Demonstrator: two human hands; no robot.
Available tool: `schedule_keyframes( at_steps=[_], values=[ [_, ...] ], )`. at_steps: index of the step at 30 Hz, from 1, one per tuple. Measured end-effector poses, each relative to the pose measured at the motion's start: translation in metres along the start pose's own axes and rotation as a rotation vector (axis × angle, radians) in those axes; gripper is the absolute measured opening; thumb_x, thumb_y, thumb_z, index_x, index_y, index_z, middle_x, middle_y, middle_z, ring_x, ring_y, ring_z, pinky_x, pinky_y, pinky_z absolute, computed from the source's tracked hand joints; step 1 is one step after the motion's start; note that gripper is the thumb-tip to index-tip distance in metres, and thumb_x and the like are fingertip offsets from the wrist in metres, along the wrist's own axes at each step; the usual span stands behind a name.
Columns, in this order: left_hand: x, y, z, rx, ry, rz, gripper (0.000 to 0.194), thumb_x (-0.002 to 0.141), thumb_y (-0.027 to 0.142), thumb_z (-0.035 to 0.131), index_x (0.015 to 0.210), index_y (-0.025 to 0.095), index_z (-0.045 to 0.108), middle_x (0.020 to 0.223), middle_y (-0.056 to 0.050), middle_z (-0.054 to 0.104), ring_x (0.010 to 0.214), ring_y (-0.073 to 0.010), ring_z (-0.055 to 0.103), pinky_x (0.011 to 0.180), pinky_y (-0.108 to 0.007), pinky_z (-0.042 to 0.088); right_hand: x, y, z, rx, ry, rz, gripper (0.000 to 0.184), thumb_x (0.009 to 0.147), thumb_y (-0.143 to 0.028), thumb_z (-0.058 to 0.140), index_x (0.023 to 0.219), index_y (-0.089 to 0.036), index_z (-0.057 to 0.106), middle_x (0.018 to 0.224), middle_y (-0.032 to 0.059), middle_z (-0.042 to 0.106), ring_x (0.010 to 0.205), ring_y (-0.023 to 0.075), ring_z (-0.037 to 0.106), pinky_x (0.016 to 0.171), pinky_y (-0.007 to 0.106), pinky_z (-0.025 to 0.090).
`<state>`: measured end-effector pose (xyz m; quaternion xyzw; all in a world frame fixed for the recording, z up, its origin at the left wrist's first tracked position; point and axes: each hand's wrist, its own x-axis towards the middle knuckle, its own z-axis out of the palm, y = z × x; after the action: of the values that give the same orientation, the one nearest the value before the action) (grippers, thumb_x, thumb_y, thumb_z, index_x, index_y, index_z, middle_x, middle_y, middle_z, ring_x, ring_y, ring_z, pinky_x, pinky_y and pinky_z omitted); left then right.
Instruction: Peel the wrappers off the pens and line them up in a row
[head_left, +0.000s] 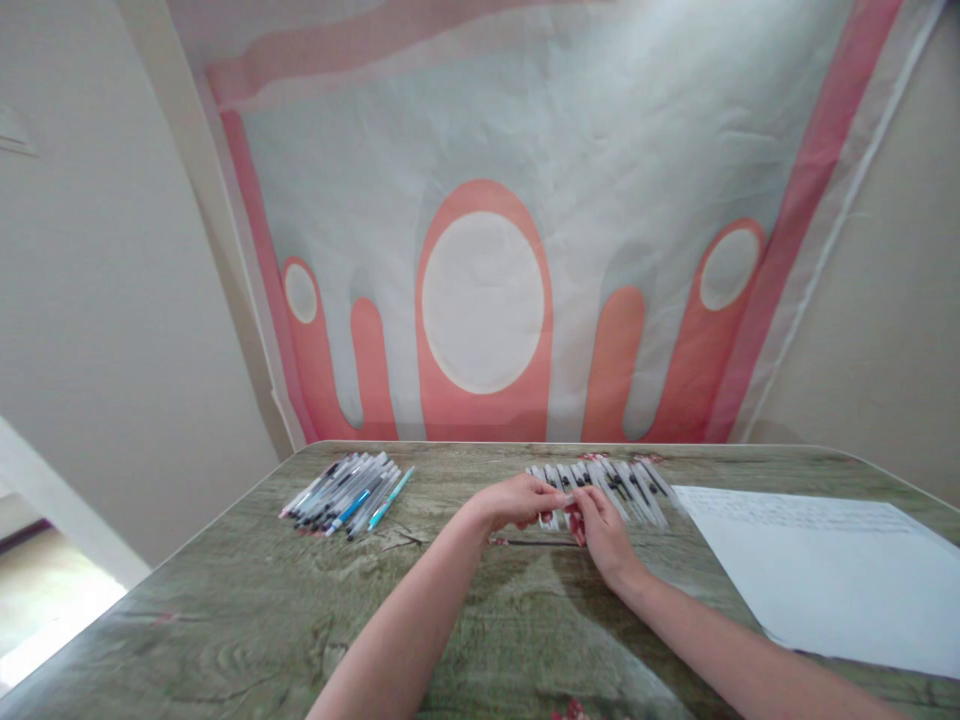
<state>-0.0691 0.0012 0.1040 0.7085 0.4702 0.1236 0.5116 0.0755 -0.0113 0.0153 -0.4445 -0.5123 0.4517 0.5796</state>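
My left hand [521,502] and my right hand [604,530] meet above the table, fingertips almost touching. Both are closed in a pinch around a small whitish piece [568,500], perhaps part of a pen; the fingers cover most of it. Just behind them lies a row of clear pen barrels [637,492] with dark parts, side by side and partly hidden by my hands. Below my fingers a thin dark stick [540,543], which looks like a pen refill, rests on the wood.
A heap of pens [341,495], with blue and turquoise ones among the clear ones, lies on the left of the wood-patterned table [247,620]. At the right is a large white sheet [840,580] with handwriting along its top. A red-and-white printed hanging [484,410] stands behind the table.
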Motion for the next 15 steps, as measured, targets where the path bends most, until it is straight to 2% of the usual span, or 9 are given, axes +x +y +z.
schedule_keyframes(
  at_steps=[3, 6, 11, 15],
  values=[
    [-0.003, 0.001, -0.006, -0.015, -0.064, 0.029, 0.053, 0.062, 0.061, 0.050, 0.087, 0.016, 0.059, 0.063, 0.002, 0.053, 0.044, -0.0035, 0.026, 0.041, -0.019, 0.018, -0.002, -0.002, 0.001, 0.002, 0.007, -0.008, 0.031, 0.079, -0.049, 0.039, 0.074, -0.020, 0.049, 0.048, -0.0041, 0.043, 0.039, 0.0112, 0.038, 0.036, 0.022, 0.032],
    [-0.003, 0.000, -0.013, -0.021, -0.046, 0.040, 0.054, 0.060, 0.053, 0.058, 0.100, 0.018, 0.054, 0.069, 0.002, 0.056, 0.045, -0.0034, 0.026, 0.042, -0.018, 0.018, -0.003, -0.004, 0.001, -0.001, 0.051, -0.032, 0.034, 0.079, -0.051, 0.037, 0.079, -0.020, 0.049, 0.051, -0.0030, 0.046, 0.039, 0.0109, 0.039, 0.036, 0.022, 0.032],
    [0.001, -0.003, -0.016, -0.023, 0.120, 0.081, 0.045, 0.058, 0.049, 0.060, 0.084, 0.013, 0.061, 0.061, 0.003, 0.048, 0.048, -0.0039, 0.029, 0.044, -0.018, 0.019, -0.005, -0.007, 0.002, -0.089, 0.027, -0.088, 0.036, 0.078, -0.053, 0.038, 0.081, -0.020, 0.051, 0.053, -0.0023, 0.048, 0.041, 0.0115, 0.041, 0.039, 0.023, 0.033],
    [0.005, -0.005, -0.011, -0.051, 0.124, 0.138, 0.039, 0.057, 0.044, 0.062, 0.078, 0.011, 0.062, 0.061, 0.003, 0.050, 0.052, -0.0053, 0.035, 0.048, -0.019, 0.024, -0.008, -0.008, 0.004, -0.154, -0.008, -0.136, 0.036, 0.078, -0.053, 0.038, 0.080, -0.019, 0.052, 0.052, -0.0022, 0.048, 0.044, 0.0125, 0.043, 0.043, 0.023, 0.034]
  ],
)
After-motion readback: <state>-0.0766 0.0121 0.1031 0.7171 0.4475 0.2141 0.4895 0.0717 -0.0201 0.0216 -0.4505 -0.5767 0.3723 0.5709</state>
